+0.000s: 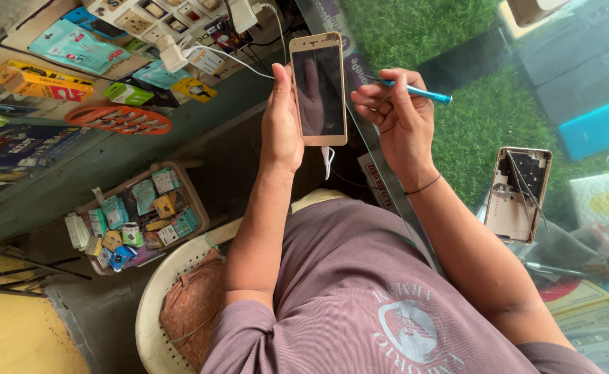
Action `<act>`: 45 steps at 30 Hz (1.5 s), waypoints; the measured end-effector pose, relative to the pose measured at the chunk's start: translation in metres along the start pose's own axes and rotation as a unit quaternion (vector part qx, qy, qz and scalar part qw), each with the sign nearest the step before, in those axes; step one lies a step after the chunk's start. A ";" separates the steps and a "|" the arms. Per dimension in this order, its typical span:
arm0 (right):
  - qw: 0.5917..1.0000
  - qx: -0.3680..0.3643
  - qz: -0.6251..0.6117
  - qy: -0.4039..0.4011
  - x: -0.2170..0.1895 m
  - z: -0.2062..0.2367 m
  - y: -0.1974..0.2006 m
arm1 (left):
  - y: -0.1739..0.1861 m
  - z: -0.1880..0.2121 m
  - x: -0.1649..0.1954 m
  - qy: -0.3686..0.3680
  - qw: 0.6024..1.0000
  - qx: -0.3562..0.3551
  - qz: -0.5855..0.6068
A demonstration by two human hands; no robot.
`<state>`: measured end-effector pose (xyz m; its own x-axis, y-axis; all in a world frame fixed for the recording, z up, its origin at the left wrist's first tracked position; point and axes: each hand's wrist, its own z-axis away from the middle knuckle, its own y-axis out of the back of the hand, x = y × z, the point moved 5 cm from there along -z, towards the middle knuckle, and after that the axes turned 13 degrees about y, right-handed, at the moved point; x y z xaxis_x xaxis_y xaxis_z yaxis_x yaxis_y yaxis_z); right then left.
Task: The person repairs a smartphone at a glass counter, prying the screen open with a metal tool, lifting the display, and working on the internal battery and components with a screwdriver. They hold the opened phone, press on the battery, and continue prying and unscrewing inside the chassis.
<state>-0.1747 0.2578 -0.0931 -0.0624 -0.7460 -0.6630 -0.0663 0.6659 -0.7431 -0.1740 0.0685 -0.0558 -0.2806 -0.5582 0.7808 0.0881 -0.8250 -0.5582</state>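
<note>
My left hand grips a gold smartphone by its left edge, screen dark and facing me; a white cable runs from its top end. My right hand is just right of the phone, fingers curled around a blue-handled screwdriver that points right. The two hands nearly touch beside the phone. An opened gold phone back shell lies on the counter to the right, apart from both hands.
Green turf mat covers the counter under glass. A blue box sits at right. A basket of small packets stands lower left, a white plastic chair beneath me, and power strips with chargers above.
</note>
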 end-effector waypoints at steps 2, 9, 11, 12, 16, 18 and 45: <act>0.999 -0.012 0.031 0.000 0.000 0.001 -0.005 | 0.000 0.000 0.000 -0.005 1.000 -0.004 0.008; 0.975 -0.094 0.196 0.037 0.002 0.010 -0.022 | 0.000 0.002 -0.004 -0.059 0.994 -0.010 -0.095; 0.966 -0.118 0.223 0.055 0.002 0.014 -0.026 | 0.002 -0.001 -0.007 -0.041 0.997 -0.032 -0.065; 0.965 -0.127 0.220 0.061 0.002 0.016 -0.028 | 0.002 -0.004 -0.010 -0.013 0.998 -0.052 -0.023; 0.974 -0.134 0.171 0.061 0.002 0.016 -0.034 | -0.014 -0.002 -0.011 0.063 0.919 -0.263 0.286; 0.977 -0.120 0.169 0.059 0.001 0.015 -0.034 | -0.014 -0.002 -0.008 0.050 0.951 -0.218 0.212; 0.979 -0.052 0.195 0.026 -0.002 0.001 -0.011 | 0.007 0.041 -0.022 -0.168 0.912 0.186 -0.323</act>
<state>-0.1725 0.2519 -0.0835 -0.1537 -0.4359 -0.8868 -0.1286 0.8986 -0.4194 -0.1279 0.0715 -0.0657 -0.0856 0.1124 0.9900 0.3443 -0.9291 0.1352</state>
